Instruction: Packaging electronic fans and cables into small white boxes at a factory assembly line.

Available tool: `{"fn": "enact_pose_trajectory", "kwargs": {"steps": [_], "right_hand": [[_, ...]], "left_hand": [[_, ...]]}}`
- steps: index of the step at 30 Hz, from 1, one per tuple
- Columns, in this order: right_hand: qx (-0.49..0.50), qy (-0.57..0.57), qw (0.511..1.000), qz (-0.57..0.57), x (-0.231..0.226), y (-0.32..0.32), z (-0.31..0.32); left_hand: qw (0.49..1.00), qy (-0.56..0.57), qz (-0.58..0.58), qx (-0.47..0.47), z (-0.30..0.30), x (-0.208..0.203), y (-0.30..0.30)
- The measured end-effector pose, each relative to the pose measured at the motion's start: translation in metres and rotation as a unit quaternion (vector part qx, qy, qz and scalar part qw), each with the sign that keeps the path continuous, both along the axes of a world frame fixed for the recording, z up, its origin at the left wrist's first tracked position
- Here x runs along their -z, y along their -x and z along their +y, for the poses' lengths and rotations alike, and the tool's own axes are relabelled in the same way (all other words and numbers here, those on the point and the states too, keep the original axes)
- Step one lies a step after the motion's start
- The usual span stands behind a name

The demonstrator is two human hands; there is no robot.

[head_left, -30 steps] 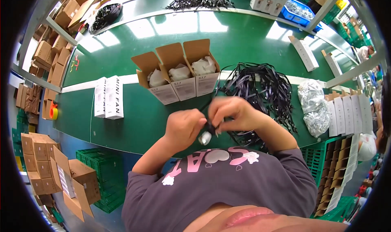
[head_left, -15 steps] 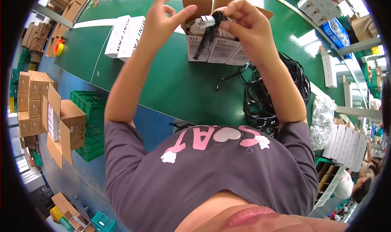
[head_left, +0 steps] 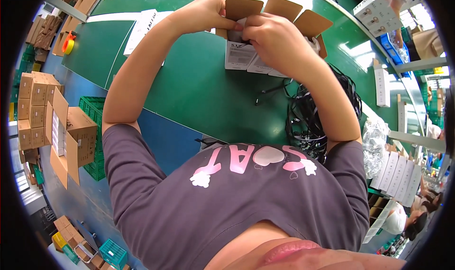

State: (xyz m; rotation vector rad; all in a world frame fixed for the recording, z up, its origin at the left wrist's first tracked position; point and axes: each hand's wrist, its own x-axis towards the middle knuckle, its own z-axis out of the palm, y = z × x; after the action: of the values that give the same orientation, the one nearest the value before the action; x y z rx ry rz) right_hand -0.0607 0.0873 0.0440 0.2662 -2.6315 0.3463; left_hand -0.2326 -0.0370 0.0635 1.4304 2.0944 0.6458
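A row of white boxes with raised brown flaps stands on the green table, ahead of my chest. My left hand is at the leftmost box, its thumb across the front of the brown flap and its fingers partly hidden behind it. At the same opening is my right hand, fingers pinched together and dipping inside. What the right fingers hold is hidden. Something pale and something dark show in the box beneath the fingertips. Closer to me lies a tangled heap of black cords.
Long white cartons lie to the left, with an orange-yellow tape roll beyond. An open brown carton and a green crate stand off the table's left side. Clear plastic bags lie at right. Another person's arm reaches in at upper right.
Both hands have come down to the box opening. The white plug with black cord, held up by my right hand before, is out of sight. My left hand was open in the air.
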Motion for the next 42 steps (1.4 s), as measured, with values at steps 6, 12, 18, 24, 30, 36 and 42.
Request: {"fn": "enact_pose_trajectory", "kwargs": {"steps": [6, 12, 18, 24, 30, 36, 42], "right_hand": [[0.003, -0.122, 0.987, -0.103, 0.003, -0.006, -0.01], [0.052, 0.096, 0.977, 0.183, 0.028, -0.051, -0.031], [0.079, 0.19, 0.97, 0.129, 0.063, -0.05, -0.058], [0.083, 0.193, 0.972, 0.109, 0.068, -0.055, -0.059], [0.083, 0.268, 0.955, 0.091, 0.062, -0.053, -0.062], [0.079, 0.287, 0.95, 0.096, 0.06, -0.054, -0.058], [0.081, 0.245, 0.957, 0.128, 0.068, -0.057, -0.055]], "left_hand": [[0.992, -0.058, -0.095, -0.058, 0.001, 0.028, -0.001], [0.996, -0.049, -0.022, -0.073, -0.037, 0.038, -0.006], [0.891, -0.221, -0.392, -0.053, -0.058, 0.061, -0.014], [0.895, -0.405, -0.182, -0.038, -0.057, 0.098, -0.051], [0.891, -0.455, -0.005, 0.007, -0.072, 0.096, -0.066], [0.933, -0.312, 0.174, -0.045, -0.085, 0.074, -0.082], [0.929, -0.252, 0.27, 0.02, -0.081, 0.076, -0.091]]}}
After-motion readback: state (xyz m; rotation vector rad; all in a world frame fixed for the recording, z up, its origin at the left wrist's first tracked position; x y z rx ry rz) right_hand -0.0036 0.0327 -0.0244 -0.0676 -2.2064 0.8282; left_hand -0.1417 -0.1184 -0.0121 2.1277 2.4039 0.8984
